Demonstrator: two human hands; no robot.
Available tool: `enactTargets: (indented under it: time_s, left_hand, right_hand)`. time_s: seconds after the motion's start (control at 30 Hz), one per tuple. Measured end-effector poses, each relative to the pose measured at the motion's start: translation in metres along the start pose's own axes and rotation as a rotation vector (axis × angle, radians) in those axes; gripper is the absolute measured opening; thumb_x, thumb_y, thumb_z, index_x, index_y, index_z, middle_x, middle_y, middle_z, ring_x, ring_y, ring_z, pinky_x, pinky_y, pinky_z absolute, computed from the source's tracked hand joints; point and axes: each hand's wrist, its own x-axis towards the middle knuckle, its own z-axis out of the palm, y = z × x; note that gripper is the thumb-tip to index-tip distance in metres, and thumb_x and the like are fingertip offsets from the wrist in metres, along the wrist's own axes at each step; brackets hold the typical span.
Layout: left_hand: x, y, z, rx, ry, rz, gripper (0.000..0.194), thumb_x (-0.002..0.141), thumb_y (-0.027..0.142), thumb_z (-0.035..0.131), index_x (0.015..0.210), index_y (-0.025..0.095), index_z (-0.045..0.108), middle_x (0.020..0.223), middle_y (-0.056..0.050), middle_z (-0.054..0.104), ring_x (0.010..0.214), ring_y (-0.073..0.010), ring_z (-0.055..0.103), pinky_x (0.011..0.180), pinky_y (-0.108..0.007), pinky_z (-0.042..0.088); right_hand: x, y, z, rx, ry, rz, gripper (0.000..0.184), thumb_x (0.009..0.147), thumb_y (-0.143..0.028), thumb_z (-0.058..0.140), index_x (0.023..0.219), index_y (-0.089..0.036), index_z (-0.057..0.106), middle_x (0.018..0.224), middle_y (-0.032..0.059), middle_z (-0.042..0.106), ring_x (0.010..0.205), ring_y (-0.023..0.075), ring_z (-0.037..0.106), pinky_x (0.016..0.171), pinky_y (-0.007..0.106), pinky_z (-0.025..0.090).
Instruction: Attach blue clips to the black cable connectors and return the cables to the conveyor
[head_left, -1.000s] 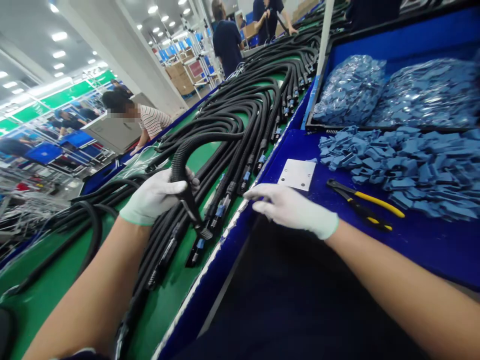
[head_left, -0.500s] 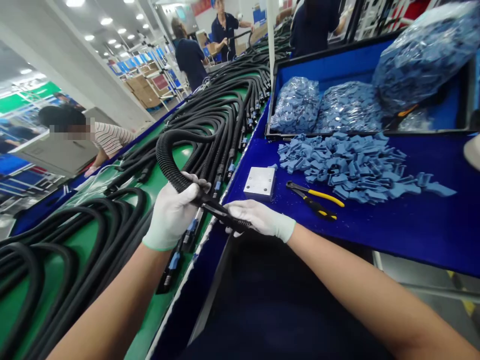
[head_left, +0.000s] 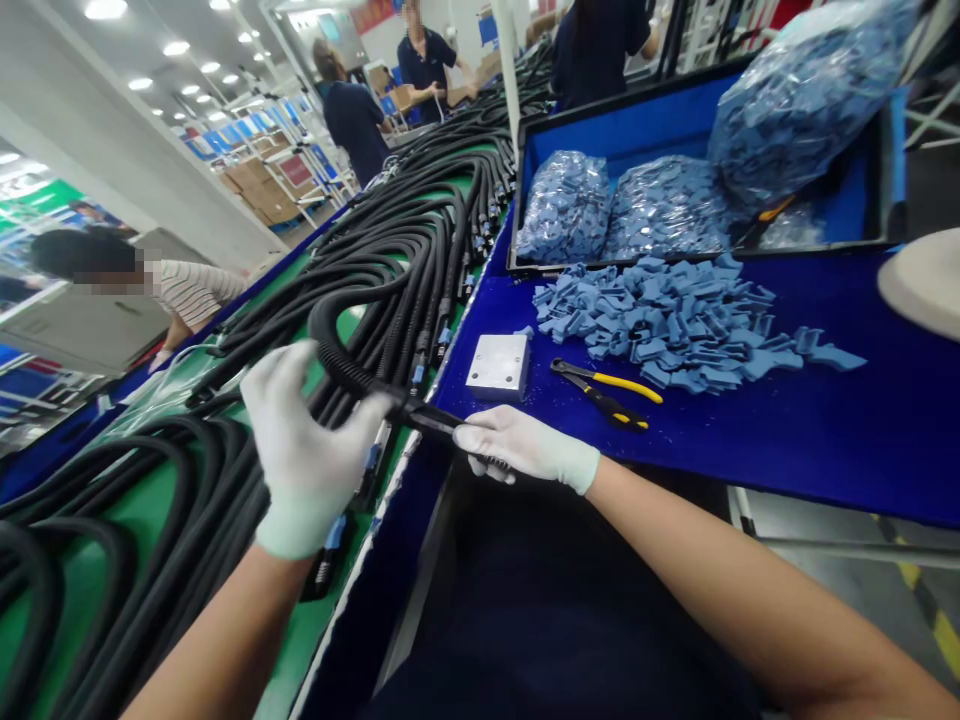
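Note:
A black corrugated hose (head_left: 341,362) curves down from the pile on the green surface toward me. Its dark end fitting (head_left: 429,418) is gripped by my right hand (head_left: 506,443), in a white glove, fingers wrapped around it. My left hand (head_left: 304,450), also gloved, is open with thumb and fingers spread, close beside the hose; its thumb tip is near the hose and I cannot tell whether it touches. Right of the hose end, a metal block (head_left: 498,364) lies on the blue table, with yellow-and-black pliers (head_left: 604,393) beside it.
Loose blue plastic clips (head_left: 667,320) lie heaped behind the pliers. A black-rimmed blue bin (head_left: 630,112) holds bagged clips (head_left: 566,205). More black hoses (head_left: 161,470) cover the green conveyor (head_left: 281,680). A person in a striped sleeve (head_left: 196,290) leans in at left; others stand farther back.
My left hand has let go of the hose, opened and moved left. My right hand keeps its grip on the hose end. The whole view has shifted slightly.

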Motion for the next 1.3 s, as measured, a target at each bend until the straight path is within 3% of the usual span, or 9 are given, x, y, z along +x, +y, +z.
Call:
enactTargets:
  time_s: [0.1, 0.17, 0.27, 0.37, 0.5, 0.67, 0.8, 1.0, 1.3]
  left_hand:
    - [-0.010, -0.006, 0.011, 0.287, -0.275, 0.441, 0.043, 0.080, 0.022, 0.083, 0.119, 0.039, 0.075, 0.118, -0.003, 0.077, 0.120, -0.0378, 0.066, 0.115, -0.062, 0.039]
    - [-0.017, -0.014, 0.024, 0.283, -0.368, 0.532, 0.038, 0.086, 0.020, 0.076, 0.118, 0.039, 0.076, 0.114, -0.003, 0.078, 0.105, -0.0323, 0.072, 0.103, -0.055, 0.049]
    - [-0.023, -0.020, 0.045, 0.168, -0.277, 0.379, 0.031, 0.092, 0.022, 0.070, 0.121, 0.033, 0.076, 0.110, -0.005, 0.078, 0.096, -0.0273, 0.074, 0.088, -0.042, 0.057]
    - [-0.022, -0.011, 0.060, 0.113, -0.214, 0.114, 0.025, 0.095, 0.030, 0.069, 0.118, 0.030, 0.076, 0.110, -0.005, 0.078, 0.101, -0.0283, 0.074, 0.096, -0.042, 0.056]
    - [-0.006, 0.008, 0.070, 0.029, -0.266, -0.211, 0.030, 0.096, 0.041, 0.067, 0.122, 0.030, 0.076, 0.119, -0.004, 0.079, 0.111, -0.0309, 0.074, 0.104, -0.043, 0.055]
    - [0.018, 0.020, 0.070, -0.188, -0.291, -0.382, 0.038, 0.093, 0.046, 0.070, 0.125, 0.026, 0.076, 0.120, -0.005, 0.079, 0.110, -0.0310, 0.075, 0.100, -0.043, 0.057]
    - [0.031, 0.024, 0.065, -0.269, -0.277, -0.460, 0.042, 0.089, 0.048, 0.074, 0.123, 0.024, 0.079, 0.111, -0.006, 0.082, 0.101, -0.0312, 0.077, 0.088, -0.041, 0.061]
    - [0.036, 0.033, 0.063, -0.229, -0.248, -0.380, 0.038, 0.088, 0.047, 0.076, 0.120, 0.027, 0.082, 0.113, -0.004, 0.082, 0.104, -0.0319, 0.076, 0.093, -0.043, 0.061]
    - [0.030, 0.040, 0.067, -0.136, -0.215, -0.275, 0.035, 0.092, 0.045, 0.073, 0.121, 0.027, 0.082, 0.115, -0.003, 0.082, 0.108, -0.0306, 0.076, 0.104, -0.043, 0.056]
  right_hand:
    - [-0.018, -0.015, -0.007, -0.112, -0.084, 0.041, 0.054, 0.095, -0.073, 0.058, 0.091, -0.019, 0.063, 0.073, -0.0005, 0.065, 0.049, 0.0098, 0.054, 0.043, 0.022, 0.042]
    - [-0.033, -0.025, -0.013, -0.212, -0.079, 0.046, 0.055, 0.097, -0.073, 0.054, 0.094, -0.020, 0.066, 0.075, 0.0005, 0.067, 0.053, 0.0120, 0.057, 0.049, 0.024, 0.044]
    - [-0.059, -0.031, -0.029, -0.584, 0.260, 0.008, 0.057, 0.103, -0.069, 0.045, 0.088, -0.019, 0.068, 0.079, 0.0060, 0.069, 0.067, 0.0182, 0.061, 0.065, 0.031, 0.047]
    - [-0.079, -0.020, -0.050, -1.140, 0.697, 0.132, 0.042, 0.100, -0.055, 0.060, 0.087, -0.015, 0.068, 0.089, 0.0176, 0.068, 0.082, 0.0303, 0.063, 0.076, 0.042, 0.047]
    - [-0.085, -0.001, -0.072, -1.486, 0.723, 0.270, 0.010, 0.085, -0.024, 0.069, 0.087, -0.014, 0.067, 0.090, 0.0219, 0.066, 0.088, 0.0357, 0.062, 0.072, 0.042, 0.046]
    - [-0.077, -0.012, -0.075, -1.124, 0.776, 0.163, 0.004, 0.085, -0.018, 0.060, 0.088, -0.019, 0.062, 0.084, 0.0095, 0.068, 0.072, 0.0229, 0.061, 0.065, 0.033, 0.044]
    - [-0.073, -0.036, -0.058, -0.888, 0.527, -0.122, 0.023, 0.078, -0.005, 0.056, 0.090, -0.020, 0.067, 0.096, 0.0077, 0.073, 0.086, 0.0238, 0.067, 0.078, 0.033, 0.051]
    - [-0.065, -0.050, -0.041, -0.639, 0.292, -0.382, 0.044, 0.088, -0.008, 0.055, 0.127, -0.024, 0.070, 0.126, 0.0088, 0.072, 0.120, 0.0290, 0.066, 0.108, 0.043, 0.050]
    - [-0.064, -0.046, -0.043, -0.663, 0.284, -0.451, 0.027, 0.094, -0.017, 0.061, 0.119, -0.022, 0.072, 0.119, 0.0093, 0.073, 0.111, 0.0277, 0.068, 0.107, 0.043, 0.052]
